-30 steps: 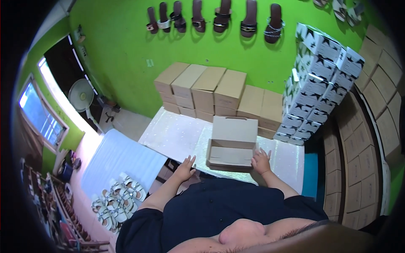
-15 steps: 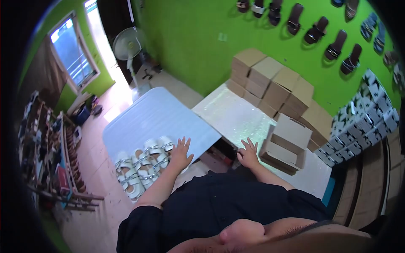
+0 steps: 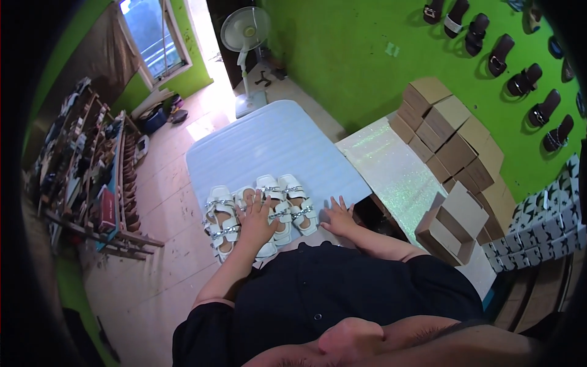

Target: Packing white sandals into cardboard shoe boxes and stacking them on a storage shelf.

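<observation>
White sandals [image 3: 300, 205] lie up-and-down, left of the frame's centre, under the nearer, loose left hand [image 3: 257, 221], the empty right hand [image 3: 339, 216] beside.

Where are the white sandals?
Head view, left of centre: the white sandals lie at the near edge of the blue surface, the left hand over them, the right hand beside them.

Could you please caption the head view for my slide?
Left hand at white sandals on a blue table; right hand nearby.
</observation>
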Motion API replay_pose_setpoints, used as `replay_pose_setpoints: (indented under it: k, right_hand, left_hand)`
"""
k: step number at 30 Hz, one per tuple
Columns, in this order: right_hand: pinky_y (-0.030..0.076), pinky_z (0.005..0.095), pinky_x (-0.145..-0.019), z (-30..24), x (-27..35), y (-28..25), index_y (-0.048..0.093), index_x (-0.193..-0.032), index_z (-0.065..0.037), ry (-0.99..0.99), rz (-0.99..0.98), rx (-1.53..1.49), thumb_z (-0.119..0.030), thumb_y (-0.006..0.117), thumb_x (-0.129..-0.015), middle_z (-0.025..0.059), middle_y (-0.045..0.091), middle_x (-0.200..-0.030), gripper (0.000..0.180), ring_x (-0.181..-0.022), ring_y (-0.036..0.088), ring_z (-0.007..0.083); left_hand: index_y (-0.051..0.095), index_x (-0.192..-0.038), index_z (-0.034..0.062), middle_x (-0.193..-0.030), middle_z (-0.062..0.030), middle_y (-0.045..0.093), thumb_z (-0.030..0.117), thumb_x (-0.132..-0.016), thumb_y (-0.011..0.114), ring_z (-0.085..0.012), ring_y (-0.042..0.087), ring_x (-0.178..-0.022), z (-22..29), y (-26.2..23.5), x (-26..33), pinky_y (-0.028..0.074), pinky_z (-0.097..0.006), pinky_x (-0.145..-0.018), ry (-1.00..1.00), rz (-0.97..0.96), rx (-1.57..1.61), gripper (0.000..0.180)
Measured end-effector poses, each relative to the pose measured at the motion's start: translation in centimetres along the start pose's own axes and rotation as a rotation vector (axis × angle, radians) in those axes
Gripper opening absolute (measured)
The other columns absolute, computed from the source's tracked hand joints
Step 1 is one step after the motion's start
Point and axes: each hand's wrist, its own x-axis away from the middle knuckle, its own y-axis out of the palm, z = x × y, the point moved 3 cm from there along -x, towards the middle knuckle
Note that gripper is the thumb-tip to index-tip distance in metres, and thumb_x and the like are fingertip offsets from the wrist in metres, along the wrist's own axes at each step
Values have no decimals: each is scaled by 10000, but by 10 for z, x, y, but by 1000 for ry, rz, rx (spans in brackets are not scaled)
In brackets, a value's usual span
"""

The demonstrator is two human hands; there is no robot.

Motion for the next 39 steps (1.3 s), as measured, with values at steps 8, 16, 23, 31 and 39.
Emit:
replay_pose_setpoints:
  k: [8,16,23,31,39]
  right_hand:
    - [103,743,-1105,-43,-76,-2,533,-1397,-141,193,-83,-182,-617,649,-796,181,128,-1633,775,-1506,32,423]
    - [157,747,-1100,-40,-110,20,770,-1018,-145,416,37,-363,-453,696,-798,114,330,-1548,385,-1467,161,437]
    - [168,743,-1101,-25,-118,33,773,-999,-158,361,84,-236,-354,681,-827,66,409,-1510,276,-1463,214,402]
    - [191,758,-1080,18,-103,22,761,-1016,-161,513,109,-362,-306,675,-813,58,446,-1482,264,-1437,259,388]
    - [125,724,-1121,1,-72,0,711,-1150,-58,540,20,-287,-410,613,-875,143,339,-1545,457,-1478,153,402]
  left_hand:
    - [430,-1472,137,-1603,-196,225,402,-831,698,-398,103,-1507,-9,-5,24,56,-726,-1107,-25,-19,-22,744]
    - [519,-1415,139,-1605,-199,222,359,-863,686,-433,112,-1498,-4,-2,29,39,-701,-1120,61,7,54,618]
    - [549,-1376,139,-1600,-181,242,364,-872,666,-427,130,-1495,1,4,26,58,-707,-1115,83,22,57,564]
    - [561,-1381,148,-1612,-189,203,372,-852,698,-445,99,-1496,10,16,17,71,-707,-1119,105,-68,12,590]
    - [571,-1365,145,-1604,-191,207,383,-843,701,-467,104,-1487,25,25,6,82,-724,-1106,193,-103,12,587]
